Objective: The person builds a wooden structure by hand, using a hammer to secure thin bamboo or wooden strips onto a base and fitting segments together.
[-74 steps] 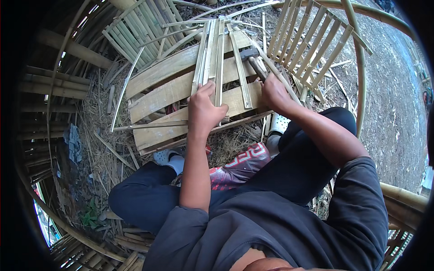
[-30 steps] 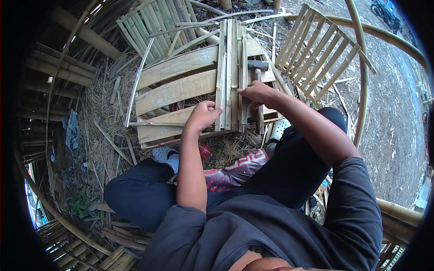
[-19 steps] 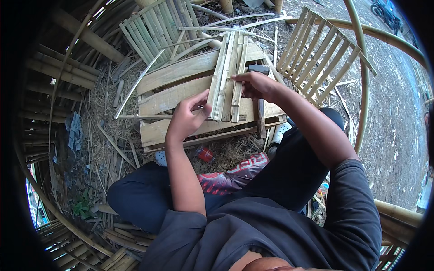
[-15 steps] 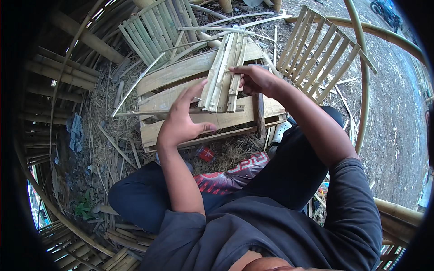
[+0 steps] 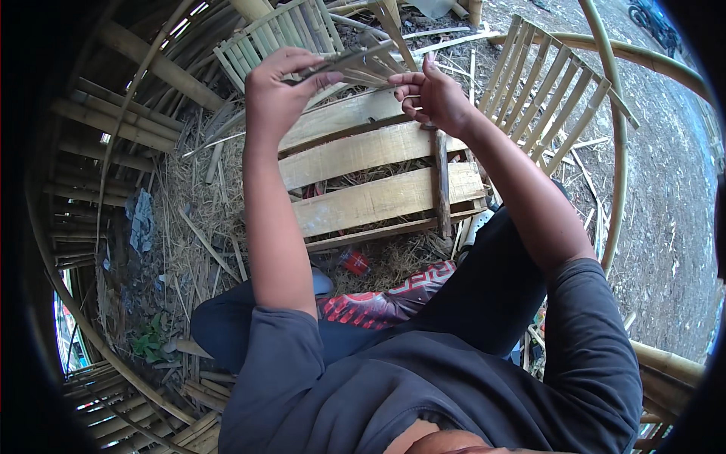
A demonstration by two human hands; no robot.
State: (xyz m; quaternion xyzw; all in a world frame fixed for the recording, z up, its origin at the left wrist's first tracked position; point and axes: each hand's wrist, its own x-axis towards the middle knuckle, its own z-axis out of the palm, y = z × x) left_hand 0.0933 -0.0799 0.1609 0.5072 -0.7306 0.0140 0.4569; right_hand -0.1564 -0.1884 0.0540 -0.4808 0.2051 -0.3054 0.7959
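Observation:
My left hand (image 5: 280,91) is raised beyond the slatted wooden bench (image 5: 363,155), thumb and fingers closed on the end of some thin bamboo strips (image 5: 359,57). The strips reach away to the right, seen nearly edge-on. Close to their right side is my right hand (image 5: 440,98), its thumb up and its fingers bent and apart, with nothing visible in the grasp. One upright strip (image 5: 393,32) stands out just past the right fingertips. A dark narrow bar (image 5: 442,181) lies across the bench's right end; its kind is unclear.
A slatted bamboo panel (image 5: 280,34) leans at the back left, and a bamboo rack (image 5: 548,94) stands at the right. Loose strips and shavings cover the ground. A red wrapper (image 5: 355,262) lies before the bench, near a printed red-and-dark cloth (image 5: 386,299). Bamboo poles (image 5: 614,151) curve along the right.
The bamboo strips have been lifted off the bench and tilted away. My left hand has moved up and closed on them; my right hand has its fingers apart beside them.

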